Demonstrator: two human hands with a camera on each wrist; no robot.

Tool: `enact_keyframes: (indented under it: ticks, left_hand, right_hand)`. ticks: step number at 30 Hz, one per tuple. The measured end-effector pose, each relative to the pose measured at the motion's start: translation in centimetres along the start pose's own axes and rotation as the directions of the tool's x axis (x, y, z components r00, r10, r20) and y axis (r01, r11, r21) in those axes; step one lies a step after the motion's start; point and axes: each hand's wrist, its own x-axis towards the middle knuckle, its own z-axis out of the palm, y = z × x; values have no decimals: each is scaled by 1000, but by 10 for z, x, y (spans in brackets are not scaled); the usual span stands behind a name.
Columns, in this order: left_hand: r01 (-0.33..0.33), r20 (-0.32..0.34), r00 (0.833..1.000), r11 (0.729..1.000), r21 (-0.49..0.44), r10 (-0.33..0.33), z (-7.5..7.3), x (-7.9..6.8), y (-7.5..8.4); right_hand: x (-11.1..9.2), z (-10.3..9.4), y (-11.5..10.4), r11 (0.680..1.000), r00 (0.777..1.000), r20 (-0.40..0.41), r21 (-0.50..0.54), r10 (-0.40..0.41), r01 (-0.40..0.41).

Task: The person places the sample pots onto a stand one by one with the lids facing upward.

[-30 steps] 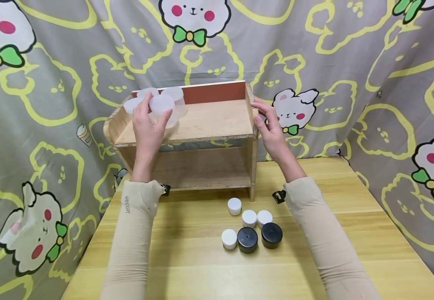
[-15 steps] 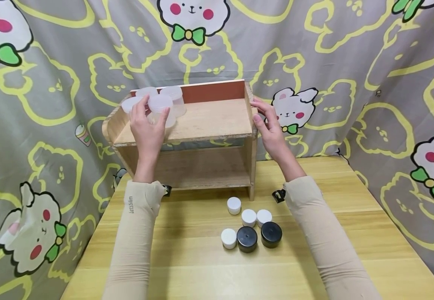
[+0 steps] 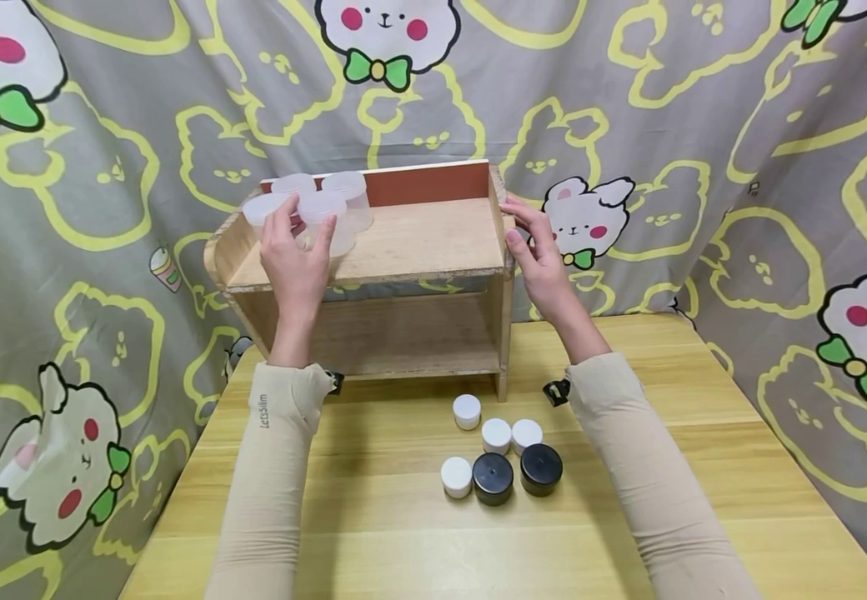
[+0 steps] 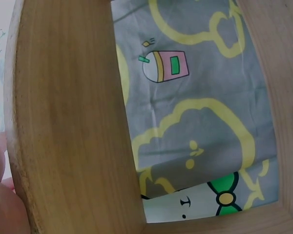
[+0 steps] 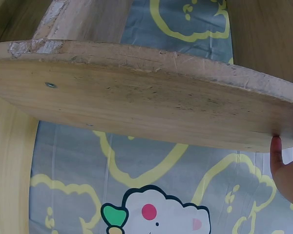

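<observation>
A wooden two-tier shelf (image 3: 426, 242) stands at the back of the table. My left hand (image 3: 294, 271) reaches over its upper board and holds the front translucent plastic jar (image 3: 323, 205) between thumb and fingers. Three similar frosted jars (image 3: 347, 185) stand clustered around that one at the left end. At the shelf's right side, my right hand (image 3: 546, 271) rests its fingertips against the outer face of the side panel (image 5: 136, 107). Only a sliver of the left hand (image 4: 5, 204) appears in the left wrist view, beyond the upper board (image 4: 73, 117).
On the wooden table (image 3: 403, 550), in front of the shelf, several small white-lidded jars (image 3: 467, 412) stand near two black-lidded jars (image 3: 493, 478). The lower shelf board (image 3: 411, 337) is seen below the upper one. A patterned curtain (image 3: 666, 275) hangs behind and at both sides.
Both hands keep their places, the left at the front jar and the right at the side panel. The view shifts very slightly.
</observation>
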Motion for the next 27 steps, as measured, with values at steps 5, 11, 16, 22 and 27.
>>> enact_keyframes:
  ticks: [5, 11, 16, 22, 27]
  left_hand:
    - [2, 1, 1000, 1000, -5, -2, 0, 0, -1]
    - [-10, 9, 1000, 1000, -8, 10, -1, -2, -1]
    - [-14, 10, 1000, 1000, -8, 14, -3, -3, -1]
    - [-22, 2, 1000, 1000, 2, 22, -4, -5, -1]
    - [-21, -23, 1000, 1000, 3, 21, -6, -6, 1]
  right_hand:
    - [0, 0, 1, 1000, 1000, 0, 7, -4, 4]
    - [0, 0, 1, 1000, 1000, -4, 13, -5, 5]
    - [-1, 1, 2, 1000, 1000, -11, 13, -14, 14]
    - [0, 1, 2, 1000, 1000, -18, 11, -17, 17]
    - [0, 1, 1, 1000, 1000, -16, 6, -23, 23]
